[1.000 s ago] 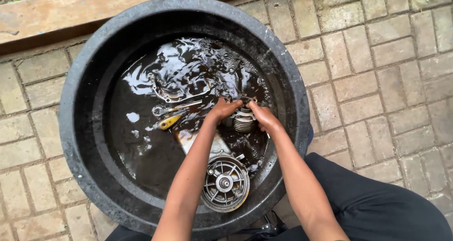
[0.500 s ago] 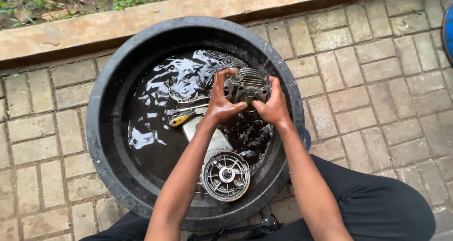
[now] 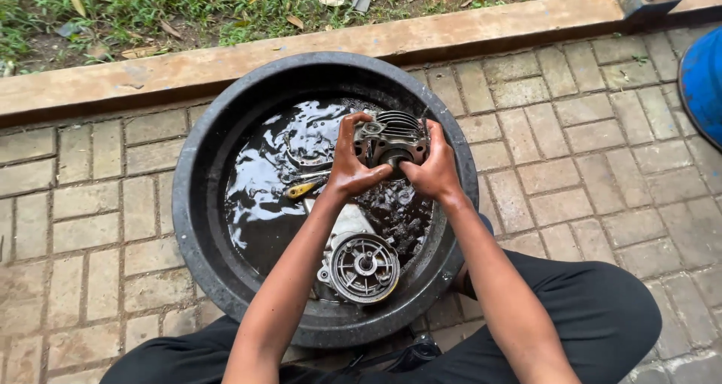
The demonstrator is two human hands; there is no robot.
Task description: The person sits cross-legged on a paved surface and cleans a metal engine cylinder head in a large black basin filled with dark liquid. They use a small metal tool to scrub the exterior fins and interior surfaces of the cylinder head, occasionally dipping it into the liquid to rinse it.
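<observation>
Seen from your head camera: you hold a finned metal engine cylinder (image 3: 395, 138) up over a round black tub (image 3: 197, 226) of dark, oily liquid (image 3: 259, 196). Your left hand (image 3: 350, 162) grips the cylinder's left side, fingers curled up around it and thumb pressed near its round bore. Your right hand (image 3: 435, 167) clasps the right side, fingers wrapped behind the fins. The part sits clear above the liquid, between both palms, over the far half of the tub.

Below your wrists, a grey engine casing with a round ribbed cover (image 3: 364, 267) lies in the tub near its close rim, partly out of the liquid. To the left of your left hand, a screwdriver with a yellow handle (image 3: 303, 189) rests in the fluid beside what looks like a spanner (image 3: 304, 160), though the glare makes that hard to confirm.

The tub stands on grey brick paving (image 3: 571, 151). A long concrete kerb (image 3: 226, 64) runs behind it, with grass and dry leaves (image 3: 150, 12) beyond. A blue object (image 3: 703, 83) cuts into the right edge. Your legs in dark trousers (image 3: 602, 324) flank the tub's near side.
</observation>
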